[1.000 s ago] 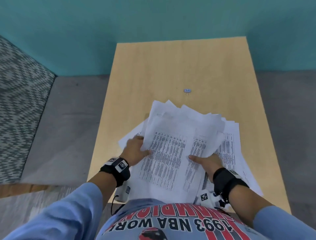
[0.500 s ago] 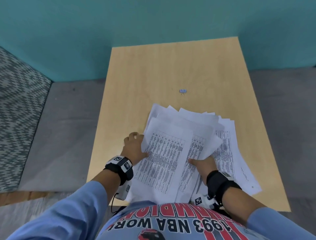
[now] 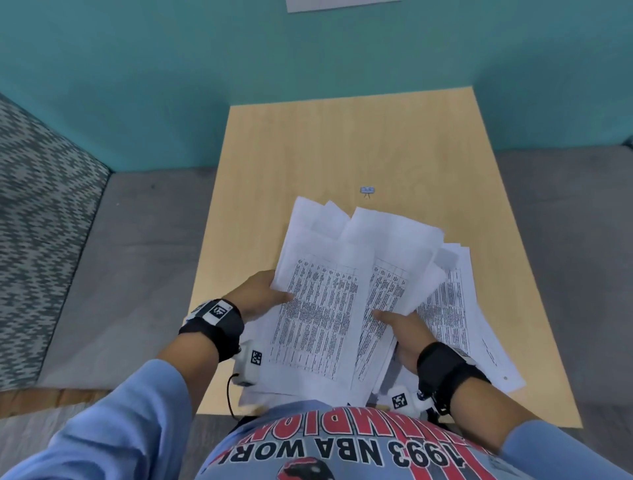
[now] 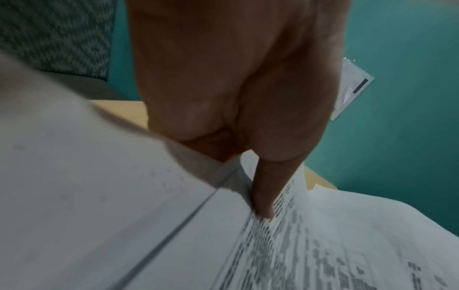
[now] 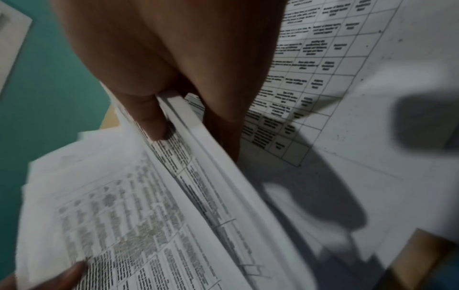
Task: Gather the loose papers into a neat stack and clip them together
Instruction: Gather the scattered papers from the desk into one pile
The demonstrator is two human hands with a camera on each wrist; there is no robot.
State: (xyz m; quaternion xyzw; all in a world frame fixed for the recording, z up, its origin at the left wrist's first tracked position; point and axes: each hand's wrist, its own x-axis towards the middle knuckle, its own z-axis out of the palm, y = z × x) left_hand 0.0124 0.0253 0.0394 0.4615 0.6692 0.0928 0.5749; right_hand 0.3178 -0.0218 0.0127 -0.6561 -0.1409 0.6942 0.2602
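A messy sheaf of white printed papers [image 3: 329,294] is held over the near half of the wooden table [image 3: 342,144]. My left hand [image 3: 263,298] grips its left edge, thumb on top; the left wrist view shows that thumb [image 4: 263,194] pressed on the printed sheets [image 4: 323,245]. My right hand [image 3: 397,325] pinches the right side of the bundle, thumb on top and fingers under, as the right wrist view shows with my right hand [image 5: 178,121] around the paper edges [image 5: 198,137]. More sheets [image 3: 462,308] lie on the table under and right of it. A small binder clip [image 3: 367,190] lies beyond the papers.
A teal wall [image 3: 239,68] stands behind the table, with a white sheet [image 3: 342,4] on it at the top edge. Grey floor [image 3: 130,257] and a patterned panel [image 3: 37,222] lie to the left. The table's near edge is at my body.
Both hands have lifted and drawn the upper sheets together, so the bundle is tighter and tilted up. The camera view has shifted, and the clip has stayed put.
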